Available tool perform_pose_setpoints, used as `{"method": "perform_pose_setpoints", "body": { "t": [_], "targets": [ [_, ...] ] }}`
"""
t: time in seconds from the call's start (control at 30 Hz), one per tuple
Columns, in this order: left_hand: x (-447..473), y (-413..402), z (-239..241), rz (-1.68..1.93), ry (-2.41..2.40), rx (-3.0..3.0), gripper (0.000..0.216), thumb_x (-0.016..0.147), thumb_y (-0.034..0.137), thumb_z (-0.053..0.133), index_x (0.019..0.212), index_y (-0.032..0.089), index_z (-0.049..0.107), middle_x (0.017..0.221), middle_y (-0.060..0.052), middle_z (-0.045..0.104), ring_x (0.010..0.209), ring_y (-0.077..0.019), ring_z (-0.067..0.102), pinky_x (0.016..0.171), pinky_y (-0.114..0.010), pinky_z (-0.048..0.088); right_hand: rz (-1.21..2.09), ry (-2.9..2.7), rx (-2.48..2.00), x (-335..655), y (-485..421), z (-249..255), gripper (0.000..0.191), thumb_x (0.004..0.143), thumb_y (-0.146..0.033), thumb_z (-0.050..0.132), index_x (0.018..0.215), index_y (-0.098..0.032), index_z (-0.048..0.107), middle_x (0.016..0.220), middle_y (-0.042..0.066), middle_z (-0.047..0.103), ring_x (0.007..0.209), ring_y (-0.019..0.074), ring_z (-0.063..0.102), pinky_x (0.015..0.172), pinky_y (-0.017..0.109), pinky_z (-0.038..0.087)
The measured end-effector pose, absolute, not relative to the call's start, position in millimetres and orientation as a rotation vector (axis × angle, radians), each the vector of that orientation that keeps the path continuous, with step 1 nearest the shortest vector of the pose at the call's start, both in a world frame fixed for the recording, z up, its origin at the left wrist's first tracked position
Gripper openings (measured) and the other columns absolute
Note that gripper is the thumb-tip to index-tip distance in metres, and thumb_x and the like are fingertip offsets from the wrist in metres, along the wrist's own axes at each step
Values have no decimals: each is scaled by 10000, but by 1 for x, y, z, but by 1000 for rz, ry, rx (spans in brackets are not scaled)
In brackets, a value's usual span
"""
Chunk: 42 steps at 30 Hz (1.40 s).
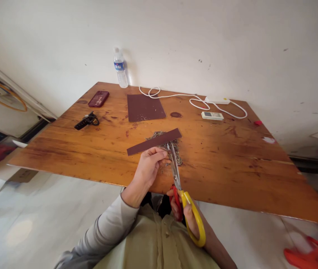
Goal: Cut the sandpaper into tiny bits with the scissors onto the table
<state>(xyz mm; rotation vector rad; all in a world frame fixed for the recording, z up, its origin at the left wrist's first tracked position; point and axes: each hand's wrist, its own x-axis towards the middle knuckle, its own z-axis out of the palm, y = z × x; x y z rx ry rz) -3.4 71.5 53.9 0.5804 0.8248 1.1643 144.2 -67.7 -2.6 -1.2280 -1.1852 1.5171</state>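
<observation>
My right hand [188,213] grips scissors [175,173] with one red and one yellow handle; their blades point away from me and are slightly apart. Close to the blade tips, my left hand [149,164] is closed in a pinch. What sits between its fingertips is too small to make out. Just beyond the fingers, a narrow dark brown strip [155,142] lies slanted over a heap of fine grey-brown shreds [175,153] on the wooden table. A larger dark brown sheet [145,107] lies flat farther back, with a few specks on it.
On the wooden table [217,160] are a dark red phone case [99,99], a black strap-like item [87,120], a water bottle [120,69] by the wall, a white remote [212,116] and a white power strip [217,100] with a looping cord.
</observation>
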Motion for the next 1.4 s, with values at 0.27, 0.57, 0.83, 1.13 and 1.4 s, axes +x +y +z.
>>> {"method": "perform_pose_setpoints", "body": {
  "t": [0.27,0.57,0.83,1.13,1.4],
  "targets": [
    [2,67,55,1143,822,532,261,499,222,973,597,159,739,645,10,689,597,-102,642,659,-253,606,1561,-1046,-1163,139,-63,-4,839,809,-1023,572,1050,-222,633,654,-93,416,497,107,325,468,243,318],
    [2,65,54,1107,810,492,254,596,171,959,635,148,709,685,-4,700,625,-118,668,689,-273,627,1572,-975,-1177,141,-63,-7,844,736,-1041,631,973,-231,625,590,-128,356,440,77,259,388,195,265],
    [3,63,54,1132,814,483,260,620,201,954,645,145,702,686,-1,692,595,-110,654,676,-271,618,1596,-997,-1181,141,-65,-2,866,771,-1058,558,1010,-230,638,621,-98,397,472,101,297,437,237,305],
    [3,62,55,1194,831,538,283,625,209,956,637,166,677,665,21,675,569,-86,629,622,-224,579,1526,-1113,-1253,143,-66,4,887,805,-1053,513,1074,-221,661,674,-53,459,541,153,367,516,314,355],
    [3,61,56,1175,848,547,297,647,225,967,659,171,675,645,30,664,564,-91,632,637,-231,579,1576,-1040,-1256,143,-66,-2,880,769,-1051,568,1018,-210,645,640,-95,400,481,97,299,444,240,278]
  ]
}}
